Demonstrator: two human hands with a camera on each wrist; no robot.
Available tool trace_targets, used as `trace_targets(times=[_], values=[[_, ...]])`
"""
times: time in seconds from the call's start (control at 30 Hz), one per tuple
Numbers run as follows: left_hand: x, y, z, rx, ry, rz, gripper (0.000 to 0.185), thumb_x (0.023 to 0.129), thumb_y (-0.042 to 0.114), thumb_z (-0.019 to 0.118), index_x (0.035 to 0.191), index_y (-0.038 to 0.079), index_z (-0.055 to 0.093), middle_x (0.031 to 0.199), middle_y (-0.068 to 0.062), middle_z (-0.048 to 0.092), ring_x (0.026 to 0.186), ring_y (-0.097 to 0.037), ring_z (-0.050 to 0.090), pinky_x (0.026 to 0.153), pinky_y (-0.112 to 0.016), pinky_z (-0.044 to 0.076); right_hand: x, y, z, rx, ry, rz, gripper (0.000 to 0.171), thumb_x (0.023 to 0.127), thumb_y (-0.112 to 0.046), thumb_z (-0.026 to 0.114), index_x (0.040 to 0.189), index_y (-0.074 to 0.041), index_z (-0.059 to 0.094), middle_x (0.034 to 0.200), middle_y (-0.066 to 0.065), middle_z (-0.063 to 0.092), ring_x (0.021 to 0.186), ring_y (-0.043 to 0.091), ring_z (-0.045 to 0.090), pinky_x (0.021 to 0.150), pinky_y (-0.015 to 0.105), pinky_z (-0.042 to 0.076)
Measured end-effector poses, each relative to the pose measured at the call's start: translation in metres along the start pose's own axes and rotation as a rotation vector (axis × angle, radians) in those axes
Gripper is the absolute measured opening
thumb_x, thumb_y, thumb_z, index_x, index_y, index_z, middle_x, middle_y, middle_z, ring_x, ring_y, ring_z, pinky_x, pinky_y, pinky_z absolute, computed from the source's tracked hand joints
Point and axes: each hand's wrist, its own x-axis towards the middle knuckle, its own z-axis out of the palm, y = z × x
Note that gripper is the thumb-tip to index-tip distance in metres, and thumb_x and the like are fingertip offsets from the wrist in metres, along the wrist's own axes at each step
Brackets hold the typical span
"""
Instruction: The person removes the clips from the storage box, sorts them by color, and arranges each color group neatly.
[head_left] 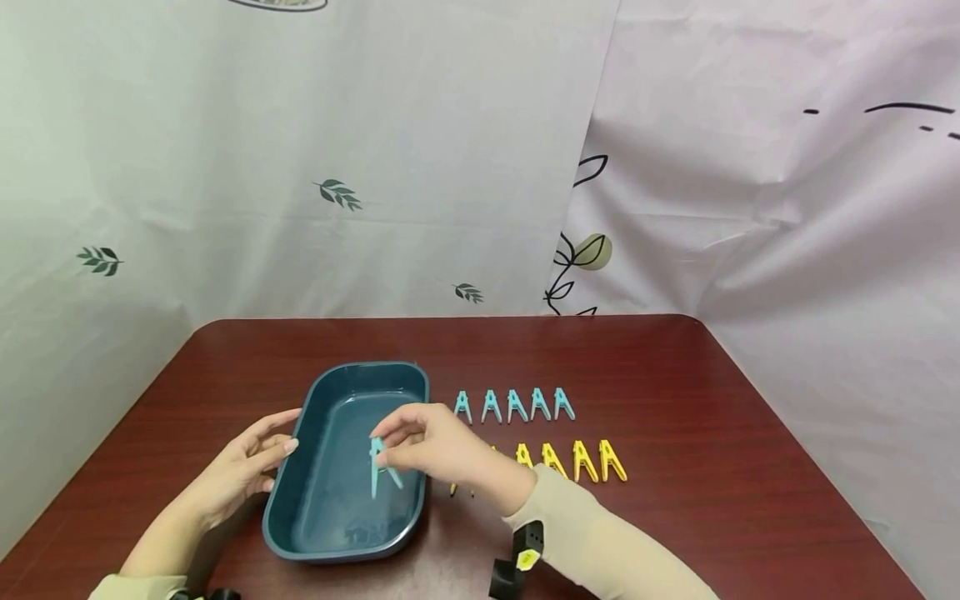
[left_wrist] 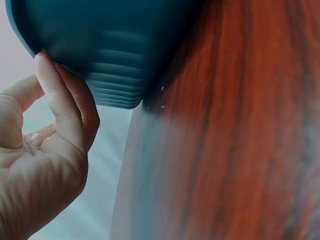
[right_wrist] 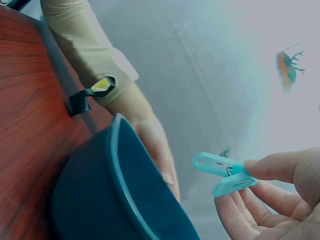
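We see the right hand [head_left: 438, 446] pinching a turquoise clothespin [head_left: 381, 468] over the dark teal tray [head_left: 300, 508], left hand [head_left: 243, 471] with fingers straight against the tray's left rim, five turquoise clothespins [head_left: 513, 405] and yellow clothespins [head_left: 573, 461] in rows on the table [head_left: 712, 433] just right.

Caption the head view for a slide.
Right hand holds a teal clothespin over the blue tub while left hand touches its rim.
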Motion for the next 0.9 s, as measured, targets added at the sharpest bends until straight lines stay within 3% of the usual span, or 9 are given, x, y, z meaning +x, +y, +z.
trace_targets(times=[0.2, 0.37, 0.53, 0.9], values=[[-0.001, 0.0, 0.0, -0.015, -0.012, 0.009, 0.039, 0.101, 0.01, 0.044, 0.129, 0.036, 0.043, 0.097, 0.007, 0.063, 0.081, -0.007, 0.063, 0.058, -0.025, 0.053, -0.009, 0.0, -0.019, 0.03, 0.03, -0.018, 0.027, 0.086, -0.004, 0.066, 0.112, 0.005, 0.063, 0.095, 0.013, 0.066, 0.072, 0.008, 0.062, 0.073, 0.032, 0.056], [0.0, 0.001, 0.0, 0.0, -0.001, 0.007, 0.039, 0.1, 0.01, 0.045, 0.129, 0.036, 0.042, 0.097, 0.008, 0.064, 0.081, -0.007, 0.064, 0.058, -0.024, 0.053, -0.017, -0.001, -0.038, 0.009, 0.084, 0.005, 0.029, 0.087, -0.007, 0.065, 0.114, 0.003, 0.062, 0.097, 0.009, 0.065, 0.078, 0.01, 0.062, 0.079, 0.039, 0.055], [0.0, 0.001, 0.0, 0.021, 0.009, -0.004, 0.038, 0.1, 0.011, 0.046, 0.128, 0.037, 0.043, 0.097, 0.008, 0.064, 0.081, -0.006, 0.063, 0.056, -0.022, 0.051, -0.023, 0.002, -0.059, -0.044, 0.134, 0.007, 0.03, 0.087, -0.008, 0.065, 0.115, 0.004, 0.061, 0.097, 0.011, 0.065, 0.08, 0.01, 0.062, 0.079, 0.037, 0.055], [0.0, 0.001, 0.0, 0.016, 0.002, -0.003, 0.038, 0.1, 0.011, 0.046, 0.127, 0.038, 0.042, 0.097, 0.008, 0.064, 0.08, -0.006, 0.064, 0.056, -0.022, 0.052, -0.034, 0.008, -0.101, -0.145, 0.238, 0.001, 0.03, 0.088, -0.008, 0.064, 0.116, 0.003, 0.061, 0.098, 0.013, 0.067, 0.07, 0.017, 0.057, 0.062, 0.028, 0.047]])
